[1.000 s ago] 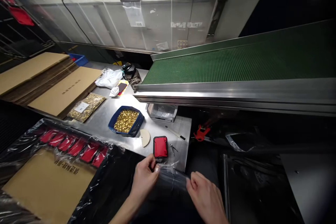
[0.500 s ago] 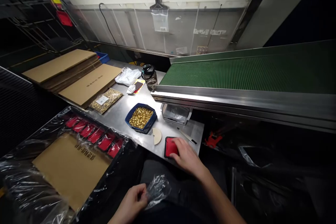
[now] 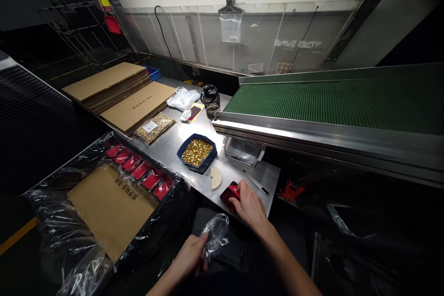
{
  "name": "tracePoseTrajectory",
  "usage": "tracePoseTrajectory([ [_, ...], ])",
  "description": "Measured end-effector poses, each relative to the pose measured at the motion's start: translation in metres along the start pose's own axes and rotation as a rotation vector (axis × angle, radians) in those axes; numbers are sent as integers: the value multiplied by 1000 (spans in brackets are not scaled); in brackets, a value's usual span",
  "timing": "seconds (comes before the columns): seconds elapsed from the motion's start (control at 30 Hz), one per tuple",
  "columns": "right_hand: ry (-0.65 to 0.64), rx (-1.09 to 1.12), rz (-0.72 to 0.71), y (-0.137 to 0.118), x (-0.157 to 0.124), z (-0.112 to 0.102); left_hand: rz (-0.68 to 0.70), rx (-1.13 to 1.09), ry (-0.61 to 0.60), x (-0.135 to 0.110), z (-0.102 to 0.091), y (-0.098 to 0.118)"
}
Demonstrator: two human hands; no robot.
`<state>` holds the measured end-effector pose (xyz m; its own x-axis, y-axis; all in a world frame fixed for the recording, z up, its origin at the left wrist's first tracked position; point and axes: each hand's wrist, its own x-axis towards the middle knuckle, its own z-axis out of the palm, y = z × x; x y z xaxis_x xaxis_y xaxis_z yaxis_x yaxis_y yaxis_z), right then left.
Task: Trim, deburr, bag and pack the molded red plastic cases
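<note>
My right hand (image 3: 250,206) is closed on a red and black flat piece (image 3: 229,195) at the front edge of the metal table; the piece is tilted up, and its exact kind does not show. Low in front of me, my left hand (image 3: 190,254) pinches a crumpled clear plastic bag (image 3: 217,235). A cream disc with a notch cut out (image 3: 215,178) lies just left of the red piece. Behind it stands a blue tray (image 3: 196,169) of small brass-coloured parts (image 3: 197,151). To the right of my right hand rests a slim tweezers-like tool (image 3: 255,182).
A green conveyor belt (image 3: 312,106) rises to the right above a clear bin (image 3: 243,151). Flat cardboard (image 3: 138,104), a bag of brass parts (image 3: 154,128) and a dark bottle (image 3: 211,104) are on the table (image 3: 166,152). A plastic-lined box at left holds several red pieces (image 3: 152,178).
My right hand has taken hold of the red and black piece and tilted it up from the table. My left hand has come up and right with the plastic bag. The camera view has shifted left.
</note>
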<state>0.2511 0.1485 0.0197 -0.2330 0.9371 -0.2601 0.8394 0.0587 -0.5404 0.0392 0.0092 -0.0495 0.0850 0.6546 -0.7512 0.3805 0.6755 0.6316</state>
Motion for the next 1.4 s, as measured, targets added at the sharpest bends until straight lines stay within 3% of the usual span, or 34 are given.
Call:
tracePoseTrajectory([
  [0.13,93,249,32,4,-51,4,-59,-21,-44,8,2,6],
  [0.27,-83,486,-114,17,-96,35,-104,48,-49,8,-2,15],
  [0.33,-170,460,-145,24,-110,49,-75,119,24,3,-7,23],
  [0.4,-221,431,-160,28,-117,55,20,205,178,-3,-12,35],
  [0.47,-250,379,-201,26,-119,53,148,282,329,-8,-14,52],
  [0.53,-262,298,-235,20,-117,48,271,341,401,-9,-12,69],
  [0.7,-192,206,-108,13,-115,41,516,508,353,-9,-5,94],
  [0.87,-40,292,226,21,-118,40,531,594,356,-17,-3,94],
  [0.97,-54,337,270,21,-118,35,559,566,269,-27,8,98],
  [1.17,-318,239,49,20,-114,11,656,460,144,-35,34,111],
  [1.4,-332,135,-170,34,-105,-15,503,248,150,-12,44,105],
])
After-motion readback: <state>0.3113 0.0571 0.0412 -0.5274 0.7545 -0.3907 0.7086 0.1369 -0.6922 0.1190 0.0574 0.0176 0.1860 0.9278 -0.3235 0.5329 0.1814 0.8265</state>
